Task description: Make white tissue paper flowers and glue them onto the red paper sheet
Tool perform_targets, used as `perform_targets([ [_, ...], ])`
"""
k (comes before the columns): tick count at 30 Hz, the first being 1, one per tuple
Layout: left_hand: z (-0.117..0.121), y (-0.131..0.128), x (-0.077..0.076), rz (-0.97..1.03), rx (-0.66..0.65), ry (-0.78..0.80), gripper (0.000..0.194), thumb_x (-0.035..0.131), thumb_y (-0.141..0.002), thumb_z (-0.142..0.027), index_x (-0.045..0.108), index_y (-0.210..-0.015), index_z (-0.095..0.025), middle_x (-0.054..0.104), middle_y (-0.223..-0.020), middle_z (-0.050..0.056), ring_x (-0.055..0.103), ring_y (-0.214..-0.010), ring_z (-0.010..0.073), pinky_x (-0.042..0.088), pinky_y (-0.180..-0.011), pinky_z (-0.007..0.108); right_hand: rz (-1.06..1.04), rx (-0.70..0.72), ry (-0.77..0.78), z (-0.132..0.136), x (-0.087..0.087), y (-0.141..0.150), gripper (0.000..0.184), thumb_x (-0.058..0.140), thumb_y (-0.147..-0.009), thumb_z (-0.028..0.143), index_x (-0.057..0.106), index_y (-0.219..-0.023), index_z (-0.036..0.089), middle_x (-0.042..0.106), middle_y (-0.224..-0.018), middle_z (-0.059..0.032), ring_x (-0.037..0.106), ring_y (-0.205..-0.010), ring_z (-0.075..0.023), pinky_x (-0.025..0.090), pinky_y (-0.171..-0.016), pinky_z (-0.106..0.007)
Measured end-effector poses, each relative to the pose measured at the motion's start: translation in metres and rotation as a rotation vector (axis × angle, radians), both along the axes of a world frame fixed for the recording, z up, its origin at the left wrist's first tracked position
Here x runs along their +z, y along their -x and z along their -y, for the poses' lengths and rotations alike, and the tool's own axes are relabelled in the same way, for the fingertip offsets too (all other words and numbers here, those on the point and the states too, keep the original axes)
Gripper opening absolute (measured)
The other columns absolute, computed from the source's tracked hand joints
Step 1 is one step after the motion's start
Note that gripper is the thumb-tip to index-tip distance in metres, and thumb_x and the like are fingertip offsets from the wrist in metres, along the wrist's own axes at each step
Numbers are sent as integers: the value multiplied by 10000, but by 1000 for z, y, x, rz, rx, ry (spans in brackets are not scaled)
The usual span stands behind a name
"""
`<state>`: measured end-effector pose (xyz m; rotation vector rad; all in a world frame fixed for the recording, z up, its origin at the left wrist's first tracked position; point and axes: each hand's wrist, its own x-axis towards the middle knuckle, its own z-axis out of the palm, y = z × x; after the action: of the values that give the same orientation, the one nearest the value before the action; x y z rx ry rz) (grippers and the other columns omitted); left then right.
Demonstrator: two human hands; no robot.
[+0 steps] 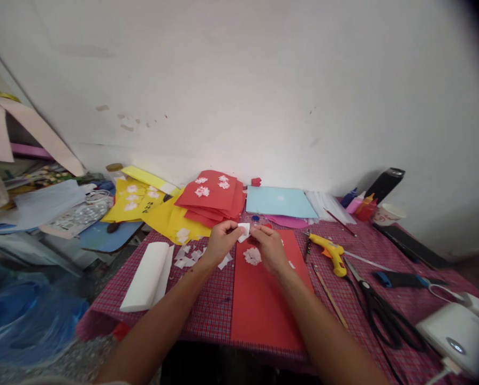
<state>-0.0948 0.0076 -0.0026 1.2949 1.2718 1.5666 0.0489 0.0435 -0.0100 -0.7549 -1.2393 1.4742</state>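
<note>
My left hand [221,241] and my right hand [268,247] meet over the far end of a red paper sheet [263,299] lying on the checked tablecloth [207,310]. Both pinch a small white paper piece [244,231] between thumbs and fingers. A white paper flower [252,256] is stuck on the red sheet just below my right hand. Several white paper scraps [189,258] lie to the left of my left hand.
A yellow glue gun [332,251], black scissors [378,307] and a wooden stick [329,295] lie right of the red sheet. Stacked red [213,199], yellow [135,200] and light blue sheets [277,201] sit by the wall. A white roll [149,276] lies left; a white device [458,337] far right.
</note>
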Motion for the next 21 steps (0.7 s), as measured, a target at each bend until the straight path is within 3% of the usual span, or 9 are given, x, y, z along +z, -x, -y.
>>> perform_targets([
  [8, -1, 1, -3, -77, 7, -17, 255, 657, -792, -387, 607, -691, -158, 521, -631, -28, 428, -597, 98, 337, -563, 218, 29, -6, -40, 0, -1, 0, 148, 711, -750, 331, 724, -714, 188, 638, -674, 1, 549, -634, -145, 443, -659, -287],
  [15, -2, 1, -4, -72, 9, -27, 255, 659, -793, -383, 592, -704, -153, 509, -637, -37, 429, -597, 94, 340, -559, 215, 61, -44, -47, 1, 2, -1, 242, 682, -777, 417, 723, -739, 182, 651, -700, -16, 555, -644, -162, 447, -651, -296],
  [21, 0, 0, 0, -74, 14, -24, 241, 662, -791, -379, 643, -730, -147, 567, -652, -16, 472, -611, 104, 371, -577, 224, 155, -161, -145, -2, 0, -2, 202, 692, -750, 367, 670, -666, 184, 595, -631, 14, 508, -608, -146, 402, -611, -274],
])
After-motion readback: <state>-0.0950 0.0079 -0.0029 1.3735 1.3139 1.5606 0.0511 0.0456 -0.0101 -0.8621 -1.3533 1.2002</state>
